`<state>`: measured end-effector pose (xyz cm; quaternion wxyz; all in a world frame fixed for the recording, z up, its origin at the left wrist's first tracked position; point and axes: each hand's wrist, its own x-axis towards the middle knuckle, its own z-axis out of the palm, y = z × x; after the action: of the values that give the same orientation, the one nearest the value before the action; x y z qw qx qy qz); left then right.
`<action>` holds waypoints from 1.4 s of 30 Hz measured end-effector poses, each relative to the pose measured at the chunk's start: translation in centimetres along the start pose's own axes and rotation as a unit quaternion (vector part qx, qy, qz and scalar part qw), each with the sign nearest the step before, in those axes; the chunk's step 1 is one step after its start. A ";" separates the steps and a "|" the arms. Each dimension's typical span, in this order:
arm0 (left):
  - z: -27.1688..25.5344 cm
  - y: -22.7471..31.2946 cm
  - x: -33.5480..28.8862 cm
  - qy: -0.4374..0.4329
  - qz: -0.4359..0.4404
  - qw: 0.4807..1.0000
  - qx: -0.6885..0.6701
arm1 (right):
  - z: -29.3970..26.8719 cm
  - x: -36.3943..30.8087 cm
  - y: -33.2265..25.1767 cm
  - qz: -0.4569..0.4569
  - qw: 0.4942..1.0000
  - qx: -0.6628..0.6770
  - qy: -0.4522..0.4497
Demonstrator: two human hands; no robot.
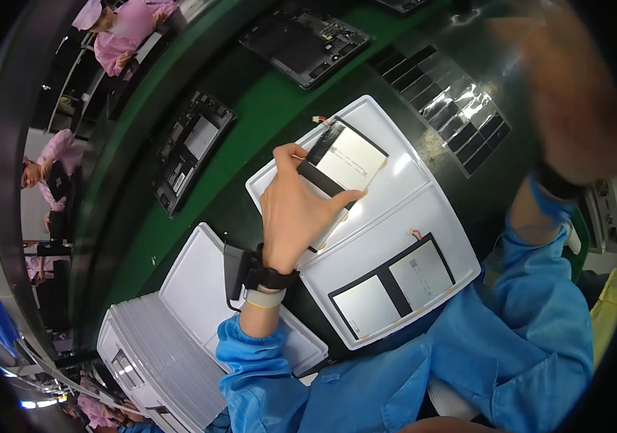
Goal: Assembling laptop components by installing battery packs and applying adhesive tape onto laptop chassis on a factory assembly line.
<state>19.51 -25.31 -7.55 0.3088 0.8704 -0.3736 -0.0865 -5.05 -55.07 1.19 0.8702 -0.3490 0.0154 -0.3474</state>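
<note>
My left hand [290, 209] grips a flat battery pack [355, 160] by its edges, thumb on one side and fingers on the other. The pack has pale cells, black borders and a short wire with a white plug. It is over the far compartment of a white two-part tray [413, 173]; whether it touches the tray I cannot tell. A second battery pack [421, 274] lies in the near compartment, its red wire at the far edge. Up at the right, my right hand [575, 108] is raised and smeared by motion, so its fingers cannot be made out.
Beyond the tray, a sheet of black strips [460, 108] lies on the dark bench. Opened device housings [193, 148] sit on a green belt [258, 108]. Stacked white trays [171, 353] stand at the lower left. People in pink [117, 47] work across the line.
</note>
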 end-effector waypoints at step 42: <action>-1.1 -1.0 -0.6 0.146 0.098 0.957 -0.231 | 3.7 0.8 21.5 0.161 0.942 -0.214 -0.200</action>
<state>20.13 -23.81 -7.32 0.5601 0.7372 -0.3779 -0.0115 9.33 -42.24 -9.13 0.8045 -0.5822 -0.0286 -0.1139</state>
